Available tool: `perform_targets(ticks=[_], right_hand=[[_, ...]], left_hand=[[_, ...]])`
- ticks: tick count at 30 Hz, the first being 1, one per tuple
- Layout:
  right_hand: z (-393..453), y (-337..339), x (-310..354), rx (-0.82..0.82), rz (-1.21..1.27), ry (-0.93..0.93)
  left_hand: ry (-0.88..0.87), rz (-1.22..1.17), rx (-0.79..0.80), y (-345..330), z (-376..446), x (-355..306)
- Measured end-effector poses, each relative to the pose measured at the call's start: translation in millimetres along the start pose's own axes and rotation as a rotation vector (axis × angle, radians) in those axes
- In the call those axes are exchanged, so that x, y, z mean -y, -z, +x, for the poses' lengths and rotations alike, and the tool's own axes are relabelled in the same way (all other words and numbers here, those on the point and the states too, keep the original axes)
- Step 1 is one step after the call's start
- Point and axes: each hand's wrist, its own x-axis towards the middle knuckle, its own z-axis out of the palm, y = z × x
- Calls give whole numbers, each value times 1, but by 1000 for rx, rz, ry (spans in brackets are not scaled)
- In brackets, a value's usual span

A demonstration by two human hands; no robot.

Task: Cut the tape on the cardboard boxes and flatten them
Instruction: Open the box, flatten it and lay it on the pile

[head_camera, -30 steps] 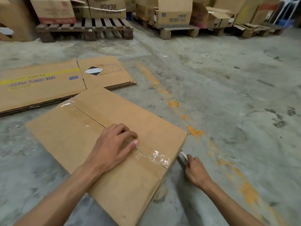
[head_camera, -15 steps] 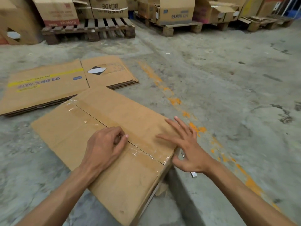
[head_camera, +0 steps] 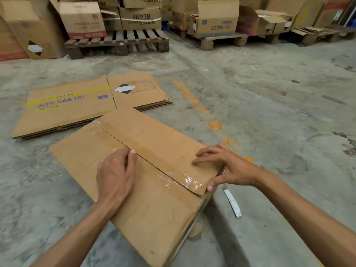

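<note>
Carton (head_camera: 154, 189), lower centre of frame, taped seam (head_camera: 154, 164) slit along its length. Your left hand (head_camera: 115, 176) rests left of the seam, fingers curled near the cut; whether they pinch anything cannot be told. Your right hand (head_camera: 227, 166) holds the right flap's near corner, fingers spread on top, thumb under the edge. Lift that flap evenly, left palm pressing down. Blade (head_camera: 231, 202) lies on the floor just right of the carton: keep knees clear. Flattened cartons (head_camera: 77, 105), centre left. Pallets (head_camera: 119, 43) with stacked boxes (head_camera: 217, 20), top.
</note>
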Motion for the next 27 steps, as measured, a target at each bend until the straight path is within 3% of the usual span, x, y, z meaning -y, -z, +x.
perform_targets(ticks=[3, 5, 7, 10, 12, 13, 15, 17, 19, 23, 27], right_hand=[[-5, -6, -5, -223, 75, 40], [-7, -11, -6, -547, 224, -50], [-5, -13, -10, -685, 291, -193], [4, -12, 0, -607, 498, -345], [15, -10, 7, -699, 677, -455], [21, -10, 7, -767, 750, -508], [31, -10, 8, -859, 877, -570], [40, -11, 16, -944, 993, -601], [46, -6, 32, -1053, 1053, -597], [54, 19, 71, -1293, 1089, -536], [58, 39, 119, -1425, 835, -433]], left_hand=[[113, -135, -54, 0, 4, 8], [135, -126, -76, 2, 5, 11], [122, -59, 5, 2, 6, 13], [-109, 90, 262, 1, 15, 1], [-218, 116, 460, -3, 26, -24], [-185, 116, 593, -9, 33, -37], [43, 50, 884, -20, 47, -65], [266, -121, 996, -24, 59, -88], [364, -210, 976, -20, 70, -98], [318, -386, 882, 12, 88, -111], [225, -572, 751, 63, 92, -118]])
